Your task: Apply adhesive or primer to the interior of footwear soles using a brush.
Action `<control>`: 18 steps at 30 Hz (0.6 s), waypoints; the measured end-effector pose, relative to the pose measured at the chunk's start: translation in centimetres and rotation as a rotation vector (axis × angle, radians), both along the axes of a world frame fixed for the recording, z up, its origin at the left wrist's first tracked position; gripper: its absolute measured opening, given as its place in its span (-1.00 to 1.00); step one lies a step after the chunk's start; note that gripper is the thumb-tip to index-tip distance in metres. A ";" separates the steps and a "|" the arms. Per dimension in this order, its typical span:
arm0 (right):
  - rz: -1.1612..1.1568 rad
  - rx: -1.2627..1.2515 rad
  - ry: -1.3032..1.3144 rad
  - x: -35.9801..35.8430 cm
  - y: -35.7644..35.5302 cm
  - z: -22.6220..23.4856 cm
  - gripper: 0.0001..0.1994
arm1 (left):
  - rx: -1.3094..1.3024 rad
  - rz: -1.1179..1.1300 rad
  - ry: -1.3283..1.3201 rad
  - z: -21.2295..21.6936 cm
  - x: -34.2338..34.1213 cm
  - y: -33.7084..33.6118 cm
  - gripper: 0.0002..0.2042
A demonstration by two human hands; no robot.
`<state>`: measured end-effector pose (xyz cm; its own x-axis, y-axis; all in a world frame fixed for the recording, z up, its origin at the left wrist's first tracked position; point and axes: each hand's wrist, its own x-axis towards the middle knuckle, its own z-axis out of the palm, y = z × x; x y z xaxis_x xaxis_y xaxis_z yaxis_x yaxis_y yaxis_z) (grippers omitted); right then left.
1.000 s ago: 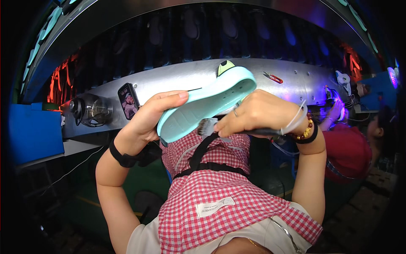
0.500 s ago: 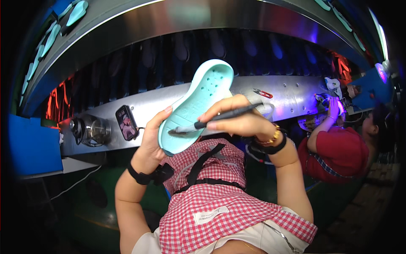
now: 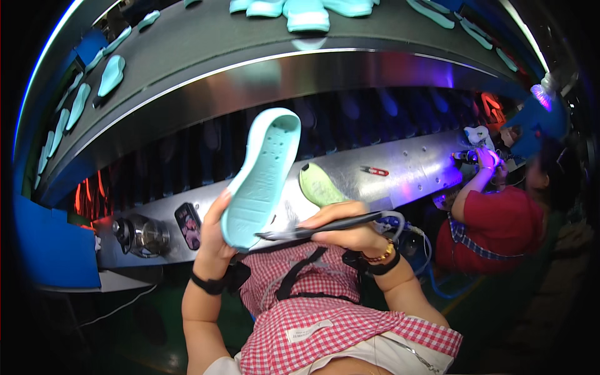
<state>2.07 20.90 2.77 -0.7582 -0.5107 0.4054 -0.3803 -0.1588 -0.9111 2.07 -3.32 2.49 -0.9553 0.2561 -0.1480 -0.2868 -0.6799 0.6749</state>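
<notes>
My left hand (image 3: pixel 215 228) grips the lower left edge of a turquoise shoe sole (image 3: pixel 259 172), which is tilted up with its hollowed, dotted inner face toward me. In my right hand (image 3: pixel 350 228) is a slim brush (image 3: pixel 340 224) with a black handle, pinched like a pen. Its blurred tip is at the sole's lower right rim; whether it touches cannot be told. Behind my right hand, a pale green sole-shaped piece (image 3: pixel 320 185) with a dark tip lies on the metal bench (image 3: pixel 412 164).
Red-handled thread snips (image 3: pixel 375 170) lie on the bench, right of the green piece. At the left stand a glass pot (image 3: pixel 142 236) and a phone (image 3: pixel 187 226). Beyond, a dark conveyor belt (image 3: pixel 206 37) carries several turquoise soles. A person in red (image 3: pixel 494 222) works at the right.
The brush has gone from inside the sole's lower part to its lower right rim. The sole has turned more upright and shifted left, uncovering the green piece. The view now takes in more of the belt.
</notes>
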 end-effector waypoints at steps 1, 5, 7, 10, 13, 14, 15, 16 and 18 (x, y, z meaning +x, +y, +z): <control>-0.057 -0.111 -0.252 0.4 2.0 -0.3 -0.83 | 0.001 0.043 0.066 1.4 -0.1 -0.4 -0.52; -0.220 -0.581 -0.422 -0.5 3.7 -2.2 -0.82 | 0.141 -0.127 0.495 9.1 -4.7 -2.2 -0.49; -0.230 -0.502 -0.487 -0.6 3.4 -3.7 -0.84 | 0.132 0.175 0.362 11.2 -8.6 -4.2 -0.46; -0.178 -0.521 -0.516 -0.3 2.4 -3.6 -0.84 | 0.552 0.428 0.252 13.0 -13.8 -7.3 -0.35; -0.219 -0.587 -0.548 -0.6 3.3 -5.0 -0.84 | 0.351 0.356 0.130 15.3 -13.9 -3.1 -0.27; -0.242 -0.600 -0.571 -1.0 3.8 -5.8 -0.84 | 0.048 0.267 0.264 15.4 -14.6 -1.6 -0.33; -0.252 -0.613 -0.599 -1.2 4.1 -6.3 -0.85 | -0.262 0.187 0.393 15.7 -14.8 -0.5 -0.37; -0.294 -0.599 -0.617 -1.4 4.3 -6.6 -0.86 | -0.607 0.151 0.510 16.6 -14.7 1.6 -0.42; -0.347 -0.615 -0.667 -1.8 4.1 -6.8 -0.87 | -1.305 0.114 0.912 17.8 -16.0 4.1 -0.47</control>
